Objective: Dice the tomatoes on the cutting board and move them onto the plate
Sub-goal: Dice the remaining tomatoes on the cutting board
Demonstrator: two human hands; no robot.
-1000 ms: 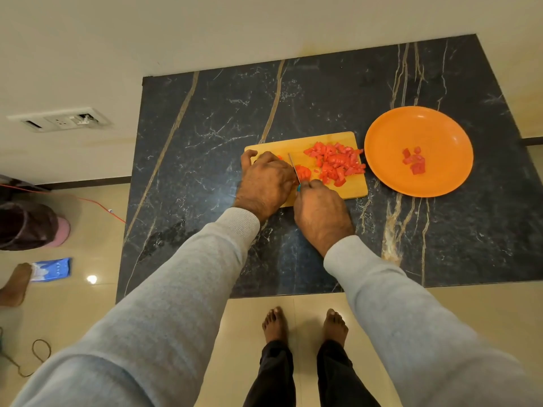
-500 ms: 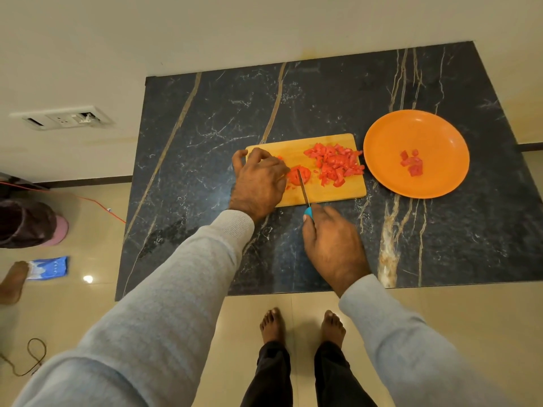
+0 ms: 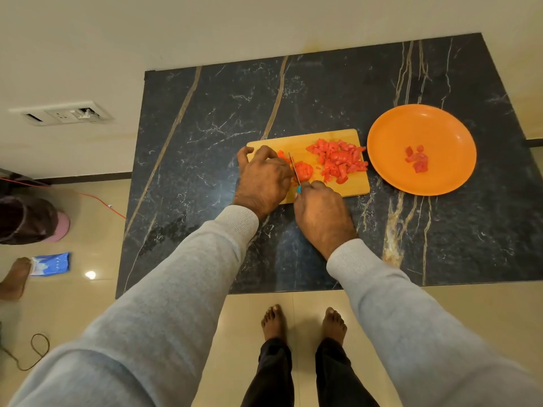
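Note:
A wooden cutting board (image 3: 302,141) lies on the dark marble counter. On its right half sits a pile of diced tomato (image 3: 338,160). A tomato piece (image 3: 304,170) rests near the board's middle, partly hidden under my left hand (image 3: 261,177), whose curled fingers hold it down. My right hand (image 3: 321,212) grips a knife (image 3: 294,171) with a blue handle; its blade stands in the tomato piece, right beside my left fingers. The orange plate (image 3: 440,127) to the right of the board carries a few tomato cubes (image 3: 416,160).
The dark marble counter (image 3: 220,118) runs left and behind the board, its front edge close to my bare feet (image 3: 304,323). On the floor at left are a dark bag (image 3: 26,218), a blue packet (image 3: 51,263) and another person's foot (image 3: 14,277). A socket panel (image 3: 61,113) is on the wall.
My right hand, pulled back toward the counter's front half a second ago, has moved forward again and the blade is back in the tomato piece. My left hand stays on it.

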